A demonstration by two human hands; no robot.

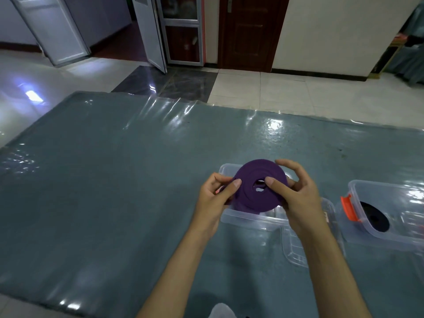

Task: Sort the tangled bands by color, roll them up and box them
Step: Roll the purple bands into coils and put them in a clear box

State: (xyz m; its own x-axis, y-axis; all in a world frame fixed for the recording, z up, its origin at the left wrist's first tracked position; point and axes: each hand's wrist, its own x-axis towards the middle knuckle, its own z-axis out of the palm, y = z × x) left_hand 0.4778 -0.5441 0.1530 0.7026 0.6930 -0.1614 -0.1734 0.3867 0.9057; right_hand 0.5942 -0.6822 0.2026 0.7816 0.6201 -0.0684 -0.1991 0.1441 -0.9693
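A purple band rolled into a flat coil (257, 175) is held in both hands above a clear plastic box (250, 220). My left hand (214, 198) pinches the coil's left edge with thumb on top. My right hand (296, 196) grips the right side, its thumb pressed near the coil's centre hole. To the right stands a second clear box (390, 226) with an orange latch (350, 207); a rolled black band (376, 216) lies inside it.
The boxes sit on a grey-blue table cover (114, 191) under shiny clear plastic. A clear lid (296, 246) lies in front of the first box. Tiled floor, doors and a wall lie beyond the table's far edge.
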